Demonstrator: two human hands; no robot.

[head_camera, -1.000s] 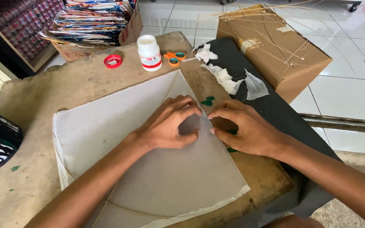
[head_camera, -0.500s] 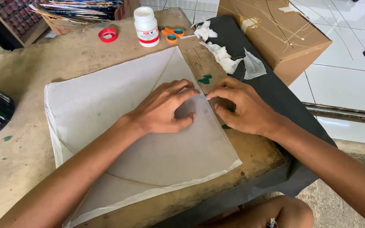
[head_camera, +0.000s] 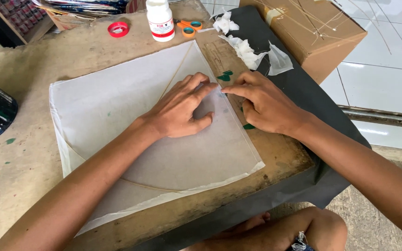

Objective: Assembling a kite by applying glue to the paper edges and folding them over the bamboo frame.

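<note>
Hands meet at the right edge of the pale paper sheet (head_camera: 131, 121) on your surface (head_camera: 33, 65): left hand (head_camera: 182, 109) spread flat, right hand (head_camera: 264, 104) pinching the edge, apparently folding it over; next, press steadily along it.

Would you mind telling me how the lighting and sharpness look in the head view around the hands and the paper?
Head view: soft daylight, evenly lit; the left hand and right hand are sharp and cast only faint shadows on the white paper sheet; mild glare on the floor tiles; the wooden table edges bow slightly from the wide lens; no notable motion blur.
</note>
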